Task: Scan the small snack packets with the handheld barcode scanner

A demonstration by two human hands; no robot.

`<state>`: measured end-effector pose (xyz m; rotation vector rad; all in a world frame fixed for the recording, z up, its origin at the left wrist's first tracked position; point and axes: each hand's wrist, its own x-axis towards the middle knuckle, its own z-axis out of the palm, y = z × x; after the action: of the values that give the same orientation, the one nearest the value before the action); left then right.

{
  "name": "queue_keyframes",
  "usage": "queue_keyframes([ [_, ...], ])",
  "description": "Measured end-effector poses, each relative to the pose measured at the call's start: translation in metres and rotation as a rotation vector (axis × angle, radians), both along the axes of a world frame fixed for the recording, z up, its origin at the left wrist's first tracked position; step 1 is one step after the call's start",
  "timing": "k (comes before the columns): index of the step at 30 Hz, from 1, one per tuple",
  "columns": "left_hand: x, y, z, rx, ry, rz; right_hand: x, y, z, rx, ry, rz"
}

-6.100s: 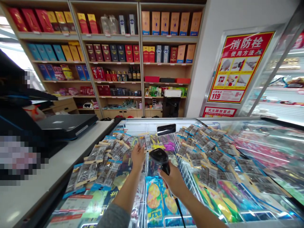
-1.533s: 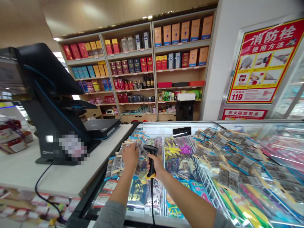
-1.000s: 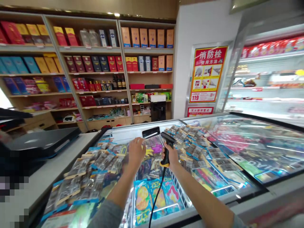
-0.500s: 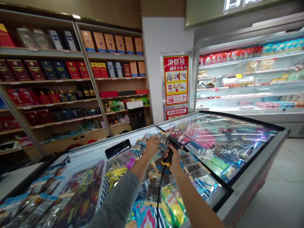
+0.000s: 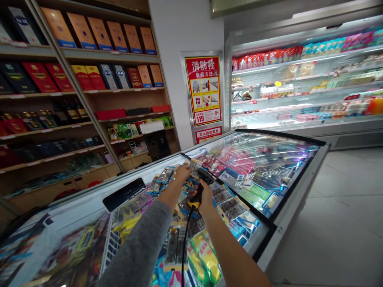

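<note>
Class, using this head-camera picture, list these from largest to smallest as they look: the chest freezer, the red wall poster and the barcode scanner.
1. Chest freezer
2. Red wall poster
3. Barcode scanner

The scanner is nearest the camera, so its true size against the poster is unsure.

one head-worn view, facing forward and down; near the left hand (image 5: pixel 182 173), right hand (image 5: pixel 205 199), chest freezer (image 5: pixel 295 203) below; frame tilted
</note>
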<state>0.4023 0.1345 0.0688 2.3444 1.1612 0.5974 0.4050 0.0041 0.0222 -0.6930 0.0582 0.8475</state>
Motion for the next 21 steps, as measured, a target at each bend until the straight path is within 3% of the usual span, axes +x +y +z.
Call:
queue_keyframes([
  [3, -0.022, -0.001, 0.005, -0.079, -0.153, 0.035, -0.002, -0.005, 0.003, 0.053, -0.015, 0.014],
  [5, -0.051, -0.001, 0.008, -0.199, -0.321, 0.064, -0.006, -0.011, 0.005, 0.094, -0.003, 0.035],
  [11, -0.193, -0.013, 0.01, -0.39, -0.625, 0.181, -0.05, -0.024, 0.009, 0.137, -0.257, 0.157],
  [16, -0.311, -0.032, -0.013, -0.398, -0.807, 0.343, -0.13, -0.019, 0.009, 0.068, -0.488, 0.404],
  [21, -0.373, -0.047, -0.051, -0.433, -0.916, 0.512, -0.205, -0.016, 0.002, -0.002, -0.789, 0.677],
])
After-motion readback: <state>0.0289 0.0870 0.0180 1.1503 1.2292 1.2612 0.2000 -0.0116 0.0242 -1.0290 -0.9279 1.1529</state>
